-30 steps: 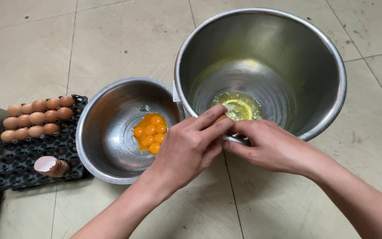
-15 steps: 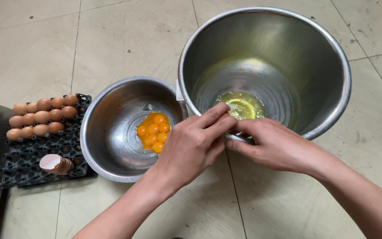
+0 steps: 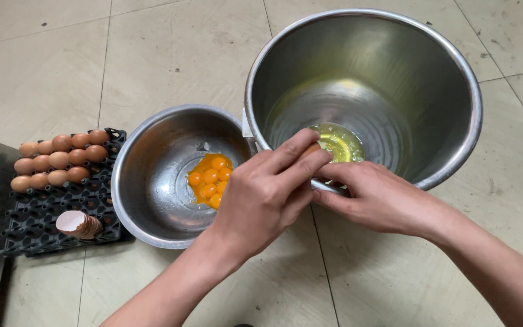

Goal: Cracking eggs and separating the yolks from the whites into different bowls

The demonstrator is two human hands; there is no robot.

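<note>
Both hands, left [image 3: 261,197] and right [image 3: 373,197], fingers clamped on egg [image 3: 312,149] at big bowl [image 3: 455,72] rim; several yolks [image 3: 209,180] already separated, eggs [image 3: 59,158] left beside it.

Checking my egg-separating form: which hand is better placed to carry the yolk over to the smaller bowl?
Probably the left hand: it lies nearer the small bowl holding the yolks; the right hand sits under the large bowl's rim.
</note>
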